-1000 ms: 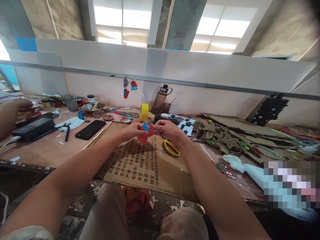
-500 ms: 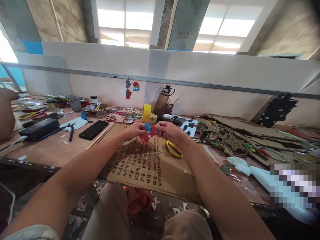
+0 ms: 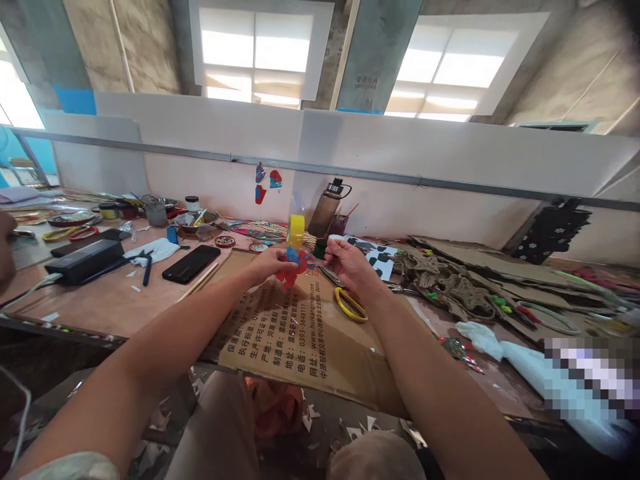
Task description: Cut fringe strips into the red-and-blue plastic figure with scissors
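My left hand pinches a small red and blue cutout above the printed cardboard sheet. To its right, my right hand is closed in a pinch, apart from the cutout. Whatever its fingertips hold is too small to make out. Just below that hand, yellow-handled scissors lie on the cardboard. Behind the cutout stands a roll of yellow tape.
A black phone, pliers and a black power adapter lie to the left. A dark bottle leans against the white partition. Rope stars and cardboard pieces lie right. Another person's hand shows at far left.
My right hand has moved off the cutout, a little to the right and up. The left hand still holds the cutout. The view has tilted slightly.
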`<state>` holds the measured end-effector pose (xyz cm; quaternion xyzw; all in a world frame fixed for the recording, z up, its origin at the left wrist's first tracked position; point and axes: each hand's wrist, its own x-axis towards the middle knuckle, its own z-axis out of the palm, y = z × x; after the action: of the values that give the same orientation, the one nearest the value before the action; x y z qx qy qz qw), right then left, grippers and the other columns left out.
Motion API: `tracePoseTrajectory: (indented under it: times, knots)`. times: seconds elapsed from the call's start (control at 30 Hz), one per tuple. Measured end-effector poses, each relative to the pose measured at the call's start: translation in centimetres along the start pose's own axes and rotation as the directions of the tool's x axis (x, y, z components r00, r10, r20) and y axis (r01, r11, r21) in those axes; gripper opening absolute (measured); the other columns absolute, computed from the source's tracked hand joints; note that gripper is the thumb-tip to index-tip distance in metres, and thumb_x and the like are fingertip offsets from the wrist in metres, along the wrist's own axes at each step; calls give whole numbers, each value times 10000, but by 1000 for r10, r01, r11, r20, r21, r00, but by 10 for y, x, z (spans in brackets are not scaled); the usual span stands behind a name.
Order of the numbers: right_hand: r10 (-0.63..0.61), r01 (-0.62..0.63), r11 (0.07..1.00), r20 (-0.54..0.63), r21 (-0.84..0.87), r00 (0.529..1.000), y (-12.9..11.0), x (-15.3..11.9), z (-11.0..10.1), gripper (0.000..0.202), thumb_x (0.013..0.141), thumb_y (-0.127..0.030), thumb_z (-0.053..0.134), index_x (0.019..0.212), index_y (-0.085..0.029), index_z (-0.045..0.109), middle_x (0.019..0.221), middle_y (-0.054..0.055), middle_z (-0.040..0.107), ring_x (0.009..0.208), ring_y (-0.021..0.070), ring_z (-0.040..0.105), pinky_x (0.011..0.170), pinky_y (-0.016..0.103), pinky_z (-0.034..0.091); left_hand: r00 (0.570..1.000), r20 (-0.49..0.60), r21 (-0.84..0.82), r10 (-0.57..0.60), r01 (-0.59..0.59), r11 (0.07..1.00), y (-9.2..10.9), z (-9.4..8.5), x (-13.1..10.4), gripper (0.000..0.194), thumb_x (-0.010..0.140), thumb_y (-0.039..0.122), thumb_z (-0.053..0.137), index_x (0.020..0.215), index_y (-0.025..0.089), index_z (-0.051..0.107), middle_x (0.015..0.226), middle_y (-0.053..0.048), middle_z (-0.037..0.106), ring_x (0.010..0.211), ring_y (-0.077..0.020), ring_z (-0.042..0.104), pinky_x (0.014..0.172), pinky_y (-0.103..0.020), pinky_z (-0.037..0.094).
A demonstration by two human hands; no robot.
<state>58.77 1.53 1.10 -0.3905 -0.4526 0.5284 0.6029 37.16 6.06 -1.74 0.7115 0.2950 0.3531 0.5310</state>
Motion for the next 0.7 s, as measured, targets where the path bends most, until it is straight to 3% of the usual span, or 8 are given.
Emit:
tracePoseTrajectory:
  times: [0.07,0.17,0.27,0.43,0.7]
  knots:
    - [27,-28,998,-21,-63,999,0,-1,0,409,653,-448,896,777,-224,578,687,-50,560,613,103,503,590,245,468,1000,2,-52,3,-3,999,-3,1,1,365,655,429,848,820,128,726,680,-32,681,551,-117,564,532,-231,377]
    - [103,-91,982,63,-164,993,4,-3,5,385,709,-526,838,838,-222,639,797,-10,646,719,132,577,632,256,480,1000,-9,-114,15,-16,993,-7,4,4,393,640,430,864,848,123,733,727,-46,703,593,-129,601,572,-236,417]
    - [96,-69,969,103,-236,990,9,-5,8,430,647,-547,866,838,-218,664,832,-4,673,748,133,586,656,259,469,999,-41,-127,1,-6,992,-9,8,5,402,611,416,885,835,120,731,742,-42,705,615,-127,604,597,-237,433]
    - [80,-61,956,56,-287,995,14,-2,6,500,472,-504,935,731,-196,637,735,-20,625,671,107,535,638,259,440,997,-25,-134,-79,75,988,-3,12,0,440,584,432,907,843,124,728,730,-39,703,576,-118,583,557,-232,417]
    - [23,2,963,89,-270,996,12,-3,4,450,489,-419,932,709,-197,609,699,-29,599,649,112,540,633,273,439,995,14,-139,-102,102,985,-4,14,-3,484,555,473,905,834,119,730,777,-59,711,613,-141,604,578,-256,463]
